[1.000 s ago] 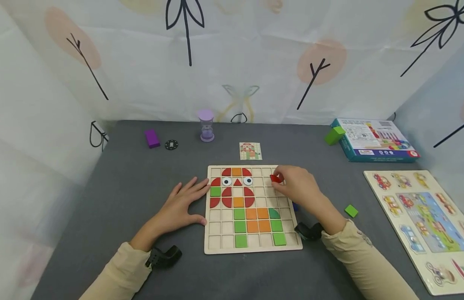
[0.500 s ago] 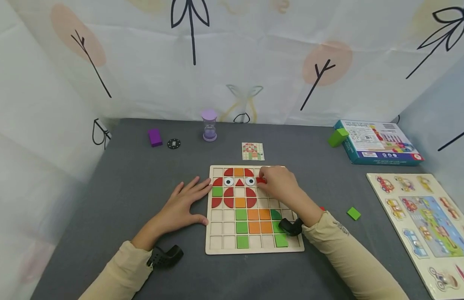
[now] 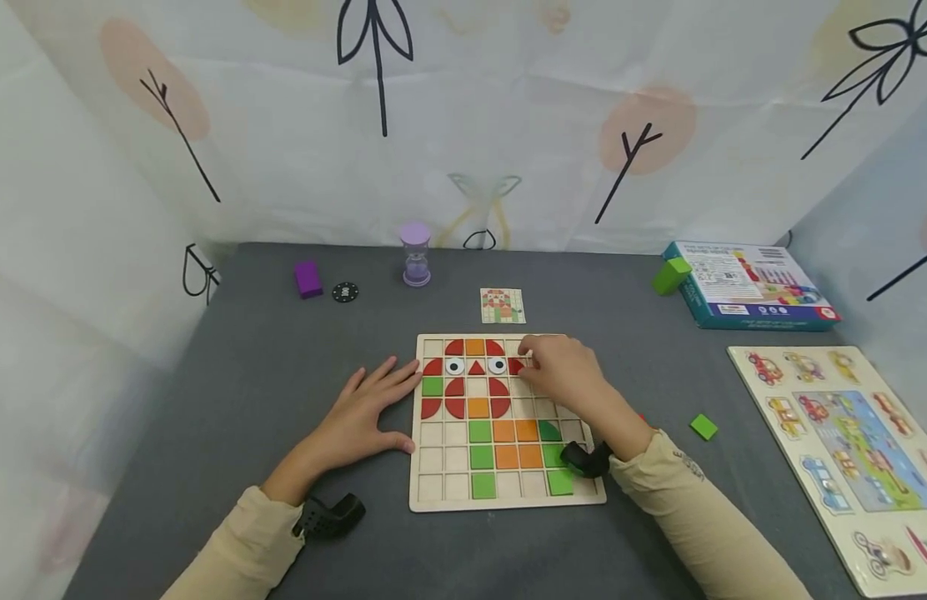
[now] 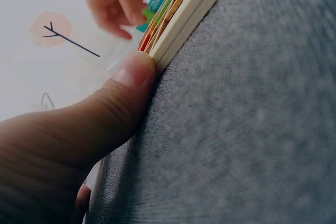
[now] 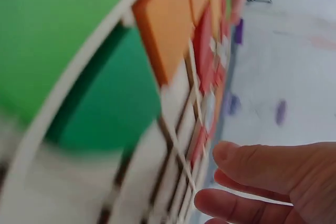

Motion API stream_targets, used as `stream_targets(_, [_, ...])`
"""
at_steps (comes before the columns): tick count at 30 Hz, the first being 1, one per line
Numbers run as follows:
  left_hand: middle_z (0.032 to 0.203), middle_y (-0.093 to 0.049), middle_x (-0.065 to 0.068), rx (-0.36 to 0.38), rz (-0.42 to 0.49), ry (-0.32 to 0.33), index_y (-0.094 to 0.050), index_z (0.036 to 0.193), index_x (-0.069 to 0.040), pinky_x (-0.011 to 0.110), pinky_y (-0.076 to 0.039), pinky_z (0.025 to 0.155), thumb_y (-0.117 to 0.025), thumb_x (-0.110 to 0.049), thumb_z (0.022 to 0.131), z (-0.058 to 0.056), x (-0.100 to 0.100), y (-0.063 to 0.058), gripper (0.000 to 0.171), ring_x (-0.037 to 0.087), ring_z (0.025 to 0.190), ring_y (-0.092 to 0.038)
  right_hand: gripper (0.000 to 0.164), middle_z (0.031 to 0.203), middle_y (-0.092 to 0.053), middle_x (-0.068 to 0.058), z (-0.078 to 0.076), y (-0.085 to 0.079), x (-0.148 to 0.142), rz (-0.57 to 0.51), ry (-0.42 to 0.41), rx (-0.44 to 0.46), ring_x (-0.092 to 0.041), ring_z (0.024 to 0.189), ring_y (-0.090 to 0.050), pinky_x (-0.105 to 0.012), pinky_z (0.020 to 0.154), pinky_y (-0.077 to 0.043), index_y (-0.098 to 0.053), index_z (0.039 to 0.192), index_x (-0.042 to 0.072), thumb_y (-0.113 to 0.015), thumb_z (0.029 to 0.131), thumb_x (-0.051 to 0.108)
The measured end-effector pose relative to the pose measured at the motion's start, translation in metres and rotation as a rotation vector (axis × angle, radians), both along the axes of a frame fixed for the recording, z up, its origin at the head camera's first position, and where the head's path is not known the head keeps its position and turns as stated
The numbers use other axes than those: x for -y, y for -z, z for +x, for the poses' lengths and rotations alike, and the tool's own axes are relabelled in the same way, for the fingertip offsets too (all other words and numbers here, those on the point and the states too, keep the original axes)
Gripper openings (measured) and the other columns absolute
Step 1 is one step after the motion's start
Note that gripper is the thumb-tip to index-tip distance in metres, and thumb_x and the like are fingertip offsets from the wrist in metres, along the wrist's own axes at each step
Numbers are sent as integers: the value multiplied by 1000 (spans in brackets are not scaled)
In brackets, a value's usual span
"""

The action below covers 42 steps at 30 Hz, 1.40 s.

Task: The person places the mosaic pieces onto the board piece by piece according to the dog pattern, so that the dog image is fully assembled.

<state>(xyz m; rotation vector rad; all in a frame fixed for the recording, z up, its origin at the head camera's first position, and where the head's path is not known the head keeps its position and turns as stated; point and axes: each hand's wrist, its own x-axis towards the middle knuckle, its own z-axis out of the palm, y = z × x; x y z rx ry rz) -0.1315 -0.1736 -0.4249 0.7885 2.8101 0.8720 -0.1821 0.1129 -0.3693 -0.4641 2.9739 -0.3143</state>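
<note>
A wooden grid board (image 3: 441,485) lies on the grey table, bearing red, orange and green tiles and two round eye tiles. My left hand (image 3: 366,410) is spread flat at its left side, fingertips and thumb touching the edge; the left wrist view has the thumb (image 4: 118,98) against the board's side. Over the upper right cells is my right hand (image 3: 572,377). Beside its fingertips a red tile (image 3: 514,366) lies in the cell right of the right eye. In the right wrist view, thumb (image 5: 252,163) and fingers stand apart, nothing visible between them.
Behind the board lie a pattern card (image 3: 503,306), a sand timer (image 3: 415,255), a black chip (image 3: 345,292) and a purple block (image 3: 308,280). To the right are a green tile (image 3: 704,427), a green block (image 3: 670,276), a game box (image 3: 752,283) and a picture puzzle board (image 3: 786,492).
My right hand has moved left with the red tile, which now lies in the cell beside the right eye, and the fingers have let go. The left hand has stayed put.
</note>
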Motion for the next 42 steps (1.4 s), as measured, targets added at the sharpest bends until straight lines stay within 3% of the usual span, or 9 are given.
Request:
stream_targets(5, [146, -23, -3, -3, -1, 0, -30, 140, -19, 55, -2, 103, -69, -55, 61, 1, 0, 0, 95, 26, 136, -11, 32, 70, -52, 1, 23, -8, -45, -8, 65, -8, -13, 52, -42, -27, 43, -33, -62, 106, 12, -68, 77, 25])
stream_targets(13, [146, -23, -3, -7, -9, 0, -30, 140, -19, 55, -2, 103, -69, -56, 61, 0, 1, 1, 95, 25, 136, -11, 46, 96, -56, -18, 68, -9, -145, 82, 211, 46, -30, 78, -56, -43, 59, -45, -60, 108, 3, -73, 72, 28])
stream_targets(20, [146, -24, -2, -12, -9, -4, -31, 140, -19, 56, -3, 102, -66, -60, 60, 0, 3, 4, 97, 27, 136, -11, 38, 83, -55, -11, 78, 4, -179, 70, 261, 110, -22, 72, -53, -39, 58, -43, -62, 102, 0, -72, 72, 22])
stream_targets(26, [146, -23, -3, -12, -6, 0, -31, 140, -18, 56, -2, 103, -68, -58, 60, 0, 1, 3, 96, 26, 136, -11, 32, 82, -57, -11, 77, 5, -173, 48, 235, 28, -22, 70, -53, -40, 57, -43, -62, 101, -1, -71, 72, 10])
stream_targets(31, [146, -23, -4, -12, -8, -2, -30, 140, -19, 55, -2, 103, -68, -57, 61, -1, 0, 2, 95, 25, 136, -11, 30, 90, -58, -10, 68, -1, -141, -43, 145, -37, -21, 75, -54, -38, 59, -45, -61, 103, 3, -68, 74, 8])
stream_targets(38, [146, -24, -4, -11, -7, -1, -31, 140, -18, 55, -2, 103, -68, -57, 61, 0, 0, 3, 96, 25, 136, -11, 29, 91, -57, -3, 47, -6, -72, -146, -82, -99, -18, 77, -55, -31, 62, -45, -62, 100, 7, -70, 72, 4])
stream_targets(42, [146, -24, -3, -17, 0, 1, -31, 140, -18, 56, -2, 103, -68, -58, 60, 0, 1, 4, 96, 26, 136, -12, 30, 94, -58, -1, 37, -4, -40, -173, -181, -51, -17, 79, -55, -30, 66, -46, -61, 102, 9, -69, 73, 5])
